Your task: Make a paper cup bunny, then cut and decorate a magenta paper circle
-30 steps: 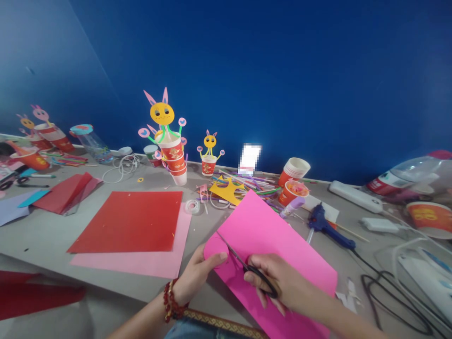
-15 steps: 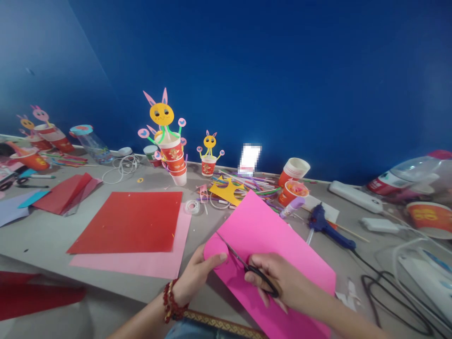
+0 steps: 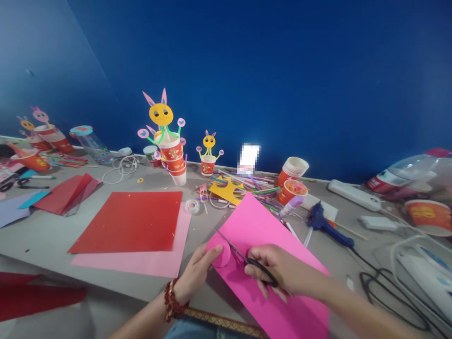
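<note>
A bright pink paper sheet (image 3: 271, 230) lies slanted over the table's front edge, beneath both hands. Between thumb and fingers, my left hand (image 3: 199, 270) pinches a round pink paper disc (image 3: 222, 256) at the sheet's left edge. The disc's whole outline shows, lying against the sheet. My right hand (image 3: 271, 270) grips black-handled scissors (image 3: 259, 267) through the handles. Their blades point up and left, just past the disc's upper right edge. The blades look nearly closed.
Left of my hands lie a red sheet (image 3: 130, 221) and a light pink sheet (image 3: 141, 264). Behind stand stacked cup figures (image 3: 173, 150), drinking straws and a yellow paper scrap (image 3: 228, 190). A blue glue gun (image 3: 326, 226) with a black cord lies to the right.
The pink disc now shows a full round outline, where before its edge joined the sheet at the blades. The sheet has shifted slightly left and down; both hands keep their hold.
</note>
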`<action>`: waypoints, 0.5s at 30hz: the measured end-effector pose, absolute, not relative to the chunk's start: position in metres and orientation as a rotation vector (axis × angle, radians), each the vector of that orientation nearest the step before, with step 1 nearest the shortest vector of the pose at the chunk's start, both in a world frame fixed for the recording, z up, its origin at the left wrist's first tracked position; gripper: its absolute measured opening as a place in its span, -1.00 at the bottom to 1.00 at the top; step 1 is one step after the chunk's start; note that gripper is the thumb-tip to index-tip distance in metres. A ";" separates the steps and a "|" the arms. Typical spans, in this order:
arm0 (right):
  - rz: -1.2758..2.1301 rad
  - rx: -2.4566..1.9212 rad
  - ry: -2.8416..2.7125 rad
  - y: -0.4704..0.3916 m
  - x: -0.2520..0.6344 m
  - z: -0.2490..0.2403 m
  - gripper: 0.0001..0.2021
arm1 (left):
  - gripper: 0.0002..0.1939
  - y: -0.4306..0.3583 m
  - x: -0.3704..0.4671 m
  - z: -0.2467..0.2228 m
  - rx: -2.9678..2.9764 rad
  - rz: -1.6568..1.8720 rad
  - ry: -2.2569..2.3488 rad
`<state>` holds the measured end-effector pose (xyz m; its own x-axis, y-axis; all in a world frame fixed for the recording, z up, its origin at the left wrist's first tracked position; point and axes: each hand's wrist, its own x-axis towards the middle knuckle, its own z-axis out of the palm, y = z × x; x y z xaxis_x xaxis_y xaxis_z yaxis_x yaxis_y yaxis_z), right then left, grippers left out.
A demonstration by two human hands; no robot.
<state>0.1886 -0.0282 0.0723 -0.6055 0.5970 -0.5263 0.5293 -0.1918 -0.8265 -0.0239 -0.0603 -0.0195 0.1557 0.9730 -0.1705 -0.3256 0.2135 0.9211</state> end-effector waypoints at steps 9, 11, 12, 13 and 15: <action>1.937 -1.350 -2.055 -0.019 0.188 0.081 -0.61 | -0.66 -0.060 -0.024 -0.016 0.864 1.097 0.941; 1.946 -1.346 -2.051 -0.019 0.188 0.081 -0.61 | -0.67 -0.060 -0.024 -0.017 0.863 1.104 0.934; 1.950 -1.345 -2.049 -0.019 0.188 0.081 -0.61 | -0.67 -0.060 -0.024 -0.018 0.864 1.109 0.935; 1.954 -1.345 -2.044 -0.020 0.188 0.081 -0.62 | -0.68 -0.060 -0.024 -0.018 0.865 1.111 0.935; 1.954 -1.339 -2.036 -0.020 0.189 0.080 -0.62 | -0.67 -0.061 -0.024 -0.018 0.862 1.109 0.930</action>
<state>0.1887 -0.0196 0.0805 -0.6323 0.5702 -0.5245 0.5477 -0.1499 -0.8232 -0.0241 -0.0607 -0.0182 0.1780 0.9687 -0.1731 -0.3396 0.2256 0.9131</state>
